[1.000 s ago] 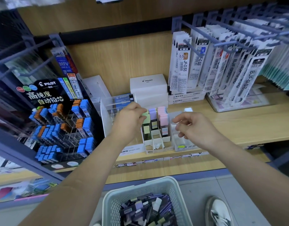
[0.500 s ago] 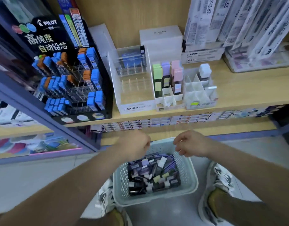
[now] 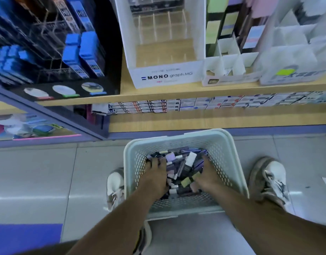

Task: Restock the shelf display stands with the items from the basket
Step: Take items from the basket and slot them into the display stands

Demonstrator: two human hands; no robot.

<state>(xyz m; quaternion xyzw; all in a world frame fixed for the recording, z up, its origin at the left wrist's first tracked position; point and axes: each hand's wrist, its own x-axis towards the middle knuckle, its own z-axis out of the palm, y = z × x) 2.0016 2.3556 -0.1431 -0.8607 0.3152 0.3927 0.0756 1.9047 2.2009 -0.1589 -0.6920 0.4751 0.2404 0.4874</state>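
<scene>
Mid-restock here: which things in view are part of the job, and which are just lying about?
Job: basket, loose items in it, left hand and right hand among them, MONO graph MG stand, white divided stand beside it.

Just there: black stand of blue lead cases, small boxes on the lower shelf, shoes.
</scene>
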